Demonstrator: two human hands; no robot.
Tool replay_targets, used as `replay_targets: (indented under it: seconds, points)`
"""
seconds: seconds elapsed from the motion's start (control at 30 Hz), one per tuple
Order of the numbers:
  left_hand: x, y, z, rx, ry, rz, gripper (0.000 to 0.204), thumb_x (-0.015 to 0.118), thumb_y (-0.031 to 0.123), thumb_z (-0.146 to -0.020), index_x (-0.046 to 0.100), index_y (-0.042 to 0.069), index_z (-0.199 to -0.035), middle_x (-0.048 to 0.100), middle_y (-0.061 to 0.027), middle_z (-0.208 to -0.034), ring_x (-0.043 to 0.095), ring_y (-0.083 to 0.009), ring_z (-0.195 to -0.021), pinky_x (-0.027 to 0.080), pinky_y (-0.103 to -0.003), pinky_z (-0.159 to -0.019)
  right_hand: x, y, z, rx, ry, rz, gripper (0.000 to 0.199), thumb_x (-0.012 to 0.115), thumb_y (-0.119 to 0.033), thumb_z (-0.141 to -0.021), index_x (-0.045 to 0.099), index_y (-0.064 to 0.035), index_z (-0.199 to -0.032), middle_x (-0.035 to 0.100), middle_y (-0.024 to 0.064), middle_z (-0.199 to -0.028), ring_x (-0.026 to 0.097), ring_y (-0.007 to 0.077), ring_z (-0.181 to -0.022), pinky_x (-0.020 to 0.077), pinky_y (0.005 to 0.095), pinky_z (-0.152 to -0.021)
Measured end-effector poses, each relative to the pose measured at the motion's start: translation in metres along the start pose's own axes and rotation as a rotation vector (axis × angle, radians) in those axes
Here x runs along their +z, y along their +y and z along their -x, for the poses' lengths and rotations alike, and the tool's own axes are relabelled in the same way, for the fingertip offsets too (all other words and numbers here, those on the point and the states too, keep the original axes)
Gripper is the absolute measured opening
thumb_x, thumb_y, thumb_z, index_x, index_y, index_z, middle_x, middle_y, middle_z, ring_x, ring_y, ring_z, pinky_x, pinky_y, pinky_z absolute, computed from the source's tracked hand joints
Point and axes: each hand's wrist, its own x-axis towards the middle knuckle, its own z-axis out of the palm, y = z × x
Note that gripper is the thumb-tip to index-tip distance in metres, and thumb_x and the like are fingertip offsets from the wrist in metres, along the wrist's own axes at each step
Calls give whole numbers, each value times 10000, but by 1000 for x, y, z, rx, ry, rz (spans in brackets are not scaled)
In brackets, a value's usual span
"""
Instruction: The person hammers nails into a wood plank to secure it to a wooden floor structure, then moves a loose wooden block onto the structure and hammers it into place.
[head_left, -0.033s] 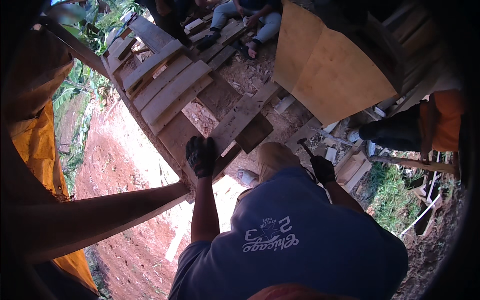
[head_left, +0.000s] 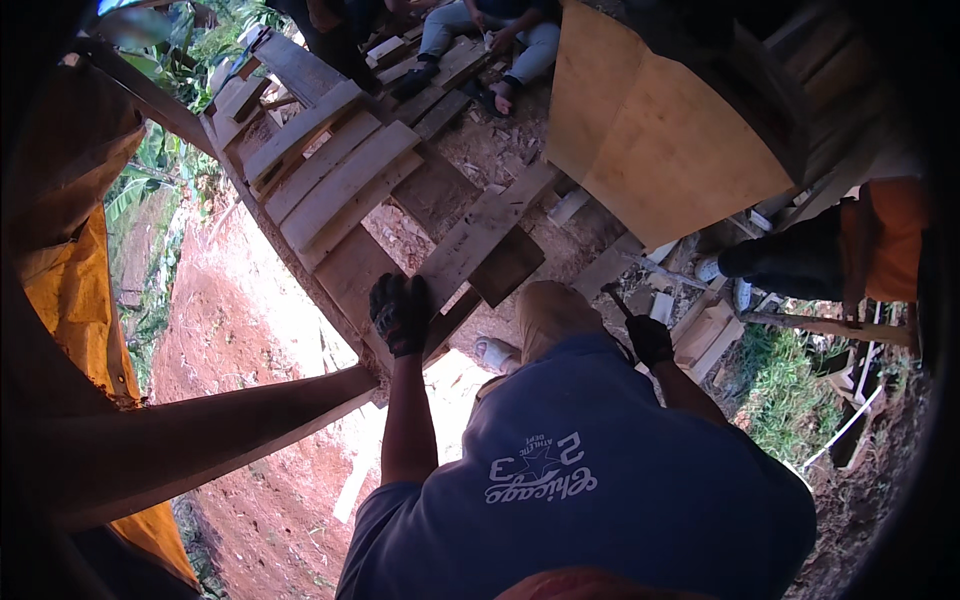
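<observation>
My left hand (head_left: 401, 312), in a dark glove, is at the near end of a flat wooden board (head_left: 490, 225). Its fingers are bent against the board's end, their tips partly hidden. The board lies slantwise across other planks, with a shorter dark wood piece (head_left: 508, 266) beside it. Off to the right, my right hand (head_left: 650, 340), also gloved, is closed around the handle of a hammer (head_left: 618, 300). The hammer's head is raised toward the upper left, apart from the board.
Several planks (head_left: 335, 180) lie side by side at the upper left. A thick beam (head_left: 220, 440) crosses the lower left. A plywood sheet (head_left: 660, 140) stands at the upper right. One person (head_left: 540, 50) sits beyond; another, in orange (head_left: 895, 240), is at the right.
The hammer in my right hand has tipped slightly, its head shifting a little right and down. My left hand has hardly moved.
</observation>
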Motion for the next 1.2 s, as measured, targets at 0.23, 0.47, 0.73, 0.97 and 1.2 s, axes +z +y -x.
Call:
replay_targets:
  seconds: [0.23, 0.47, 0.73, 0.97, 1.2]
  points:
    - [23, -23, 0, -20, -76, -97, 363, 695, 346, -1043, 743, 20, -1195, 714, -205, -1288, 645, -412, -1232, 504, -531, -1073, 70, 142, 52, 529, -523, 1, 637, 569, -603, -1027, 784, -43, -1239, 730, 267, -1316, 688, 420, -1276, 538, 545, -1085]
    - [2, 76, -104, -76, 249, 425, 282, 635, 162, -1124, 718, -30, -1313, 707, -185, -1315, 675, -305, -1227, 546, -427, -1083, 93, 199, 52, 863, -617, -355, 572, 673, -555, -974, 817, -53, -1206, 789, 212, -1235, 757, 346, -1187, 587, 479, -1047]
    - [-105, 360, -252, 291, 135, 565, 257, 626, 127, -1120, 731, 3, -1320, 727, -134, -1353, 675, -252, -1271, 526, -382, -1097, -159, 156, -36, 29, -182, 48, 400, 714, -592, -930, 809, -204, -942, 791, 34, -927, 782, 275, -873, 618, 476, -772]
    - [-117, 561, -334, 859, -149, 394, 330, 771, 96, -998, 737, 41, -1322, 757, -136, -1303, 727, -271, -1221, 565, -381, -1052, -432, 162, -129, -371, 732, 212, 303, 795, -406, -959, 770, -219, -1195, 683, -3, -885, 706, 201, -841, 571, 398, -714]
    - [54, 653, -400, 997, 179, -88, 617, 588, 478, -1038, 576, 129, -1546, 565, -185, -1583, 562, -400, -1441, 404, -521, -1244, -430, 196, -199, -342, 916, 321, 394, 789, -466, -977, 754, -229, -1290, 730, -10, -1077, 702, 210, -971, 573, 427, -873]
